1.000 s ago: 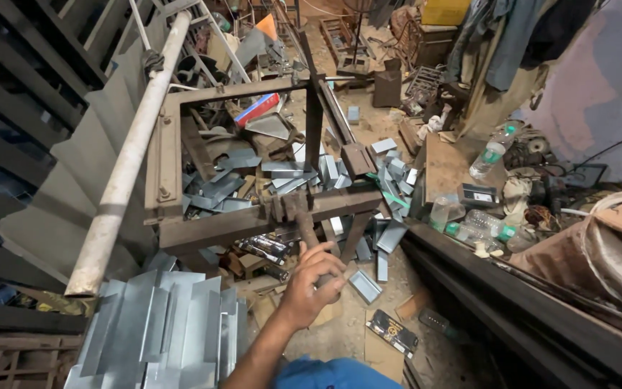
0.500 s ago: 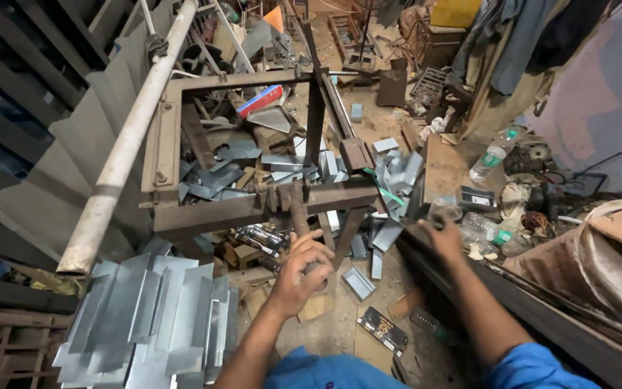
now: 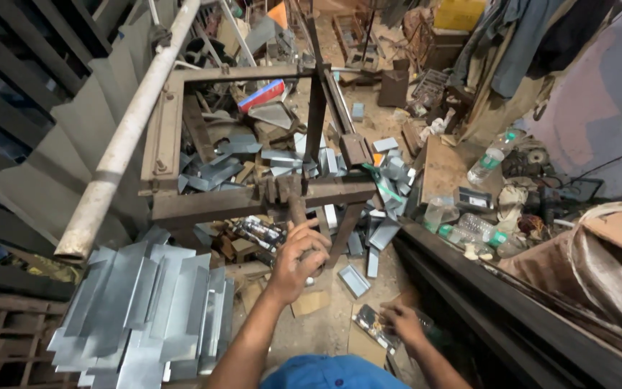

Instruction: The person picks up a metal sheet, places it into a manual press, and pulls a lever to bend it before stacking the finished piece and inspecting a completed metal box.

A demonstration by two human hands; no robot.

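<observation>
rusty frame press (image 3: 253, 194) is standing at the middle of the cluttered workshop floor, its lower legs disappearing behind scrap and its far side running out of view among junk. one pale pipe lever (image 3: 124, 144) is leaning along its left side, the top cut off by the picture edge. one heap of folded grey sheet pieces (image 3: 145, 310) is lying at lower left, too overlapped to count. small metal trays are scattering across the floor under and beside the frame, also hard to count. two hands are showing: the left hand (image 3: 298, 258) is curling around the short upright handle (image 3: 297, 210) at the frame's front bar, while the right hand (image 3: 401, 324) is resting low on a small flat piece (image 3: 370, 324), grip unclear. compared with half a second ago, the right hand is sitting lower and nearer the body, and the left hand is keeping to the handle.
</observation>
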